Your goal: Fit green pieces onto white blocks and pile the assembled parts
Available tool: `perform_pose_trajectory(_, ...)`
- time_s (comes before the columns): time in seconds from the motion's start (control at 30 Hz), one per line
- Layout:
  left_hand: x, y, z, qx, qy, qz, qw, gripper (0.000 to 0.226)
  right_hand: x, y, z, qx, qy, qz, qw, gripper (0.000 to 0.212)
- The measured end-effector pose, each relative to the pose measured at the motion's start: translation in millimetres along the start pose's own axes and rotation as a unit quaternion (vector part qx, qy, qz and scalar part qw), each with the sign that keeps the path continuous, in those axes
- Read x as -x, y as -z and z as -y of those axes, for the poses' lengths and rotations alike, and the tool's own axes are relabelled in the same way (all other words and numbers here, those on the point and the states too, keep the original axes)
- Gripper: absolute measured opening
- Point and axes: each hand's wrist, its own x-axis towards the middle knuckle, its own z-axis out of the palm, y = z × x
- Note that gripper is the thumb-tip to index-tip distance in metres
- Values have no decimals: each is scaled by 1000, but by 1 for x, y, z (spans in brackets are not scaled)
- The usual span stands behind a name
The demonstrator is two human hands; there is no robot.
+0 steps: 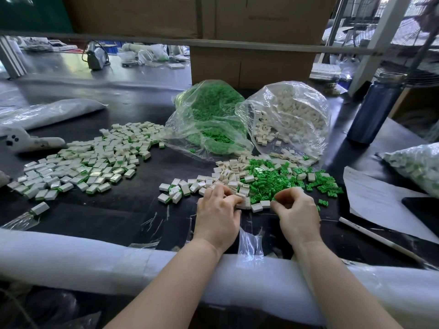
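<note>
My left hand (pixel 217 214) lies on the dark table with fingers curled, pinching a white block (pixel 242 203) at the near edge of the loose white blocks (pixel 228 176). My right hand (pixel 297 211) is beside it, fingertips curled and pinching a small green piece (pixel 275 198) at the front of the loose green pieces (pixel 273 181). A wide spread of assembled parts (pixel 90 162), white with green showing, covers the table to the left. A smaller group of assembled parts (pixel 174 192) lies just left of my left hand.
Two open clear bags stand behind the loose heaps, one of green pieces (pixel 209 115), one of white blocks (pixel 289 115). A dark blue bottle (pixel 375 108) stands at the right, with white paper (pixel 380 205), another bag of parts (pixel 418 167) and a padded table edge (pixel 95 257) near me.
</note>
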Motion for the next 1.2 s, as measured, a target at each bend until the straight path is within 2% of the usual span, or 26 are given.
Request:
perform_pose_trajectory(0.23,-1,-4,-2,-53,-3,40,998,48,1,-1,-1,-4,20,1,1000,16)
perform_pose_trajectory(0.4,-4,-7,-5,-85,-12,52,995,44,1,-3,0,-9,38,9,999,12)
perform_pose_trajectory(0.57,-6,-7,-6,-74,-31,25,997,35,1,-4,-1,-15,54,5,998,15)
perform_pose_trajectory(0.73,-3,-2,-6,74,-42,-38,996,28,1,-5,0,-64,66,20,996,13)
perform_pose_trajectory(0.83,0,3,-8,189,-33,-28,981,24,3,-4,2,-106,78,38,991,14)
perform_pose_trajectory(0.97,0,7,-7,322,35,3,946,22,3,-2,7,-174,74,60,980,19)
perform_pose_trajectory(1.07,0,11,-6,383,68,32,921,27,4,-1,10,-210,69,83,972,22)
perform_pose_trajectory(1.2,-1,12,-6,406,88,51,908,29,5,0,11,-223,69,106,967,21)
